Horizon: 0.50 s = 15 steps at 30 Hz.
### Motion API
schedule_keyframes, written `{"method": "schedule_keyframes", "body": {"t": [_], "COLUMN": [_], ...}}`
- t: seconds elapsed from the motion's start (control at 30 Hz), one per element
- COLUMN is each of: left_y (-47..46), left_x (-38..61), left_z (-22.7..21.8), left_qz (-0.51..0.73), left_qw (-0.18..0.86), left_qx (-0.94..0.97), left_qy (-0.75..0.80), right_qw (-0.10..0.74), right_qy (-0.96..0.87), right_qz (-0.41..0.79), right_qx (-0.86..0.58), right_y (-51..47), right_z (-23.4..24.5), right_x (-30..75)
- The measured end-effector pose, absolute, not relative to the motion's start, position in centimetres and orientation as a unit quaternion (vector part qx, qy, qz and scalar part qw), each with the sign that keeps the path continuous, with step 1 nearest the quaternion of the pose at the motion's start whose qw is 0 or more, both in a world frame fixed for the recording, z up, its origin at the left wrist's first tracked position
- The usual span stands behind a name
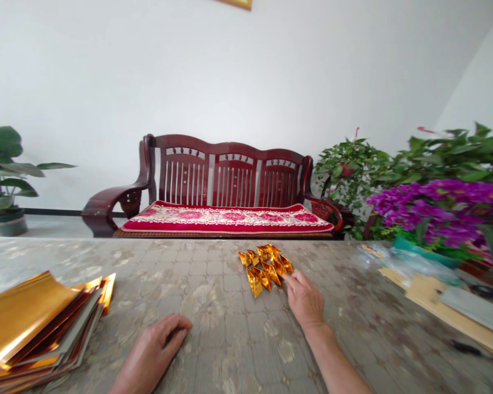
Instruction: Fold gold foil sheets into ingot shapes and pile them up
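A cluster of several small folded gold foil-paper ingots (pixel 267 267) lies on the table, their ends pointed. My right hand (pixel 306 298) reaches in at the cluster's right edge, its thumb and fingertips closed at the near end of one ingot (pixel 286 265). Part of that contact is hidden by the fingers. My left hand (pixel 156 350) rests on the tabletop, loosely curled with a gap between thumb and forefinger and nothing visible in it. To its left is a thick, uneven stack of gold foil-paper sheets (pixel 33 312), some showing grey backs.
The table (pixel 213 339) has a patterned cover. On its right are purple flowers (pixel 443 210), a clear plastic bag (pixel 419 265), flat cardboard pieces (pixel 427 293) and a small black object (pixel 466 347). Beyond stands a wooden bench (pixel 234 175) with a red cushion (pixel 230 217); potted plants (pixel 8 169) flank it.
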<state>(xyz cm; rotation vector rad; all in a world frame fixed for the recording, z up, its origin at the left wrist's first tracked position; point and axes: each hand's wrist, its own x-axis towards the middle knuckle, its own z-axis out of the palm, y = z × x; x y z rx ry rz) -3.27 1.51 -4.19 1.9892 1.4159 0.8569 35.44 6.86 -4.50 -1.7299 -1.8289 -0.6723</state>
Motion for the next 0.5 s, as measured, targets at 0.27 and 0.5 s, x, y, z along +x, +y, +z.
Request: {"method": "schedule_keyframes", "body": {"t": [0.27,0.5], "left_y": [1.43,1.61], "left_x": [-3.39,-3.41], "left_z": [-4.52,-4.56], "left_qz": [0.305,0.301], "left_qw": [0.271,0.272], "left_qx": [0.746,0.75], "left_qy": [0.526,0.521], "right_qw": [0.263,0.275], "right_qy": [-0.677,-0.673], "right_qz": [-0.245,-0.225], "right_qx": [-0.643,-0.649], "right_y": [6.91,7.15], "right_z": [-4.68,-5.08], "right_x": [35.57,35.75]}}
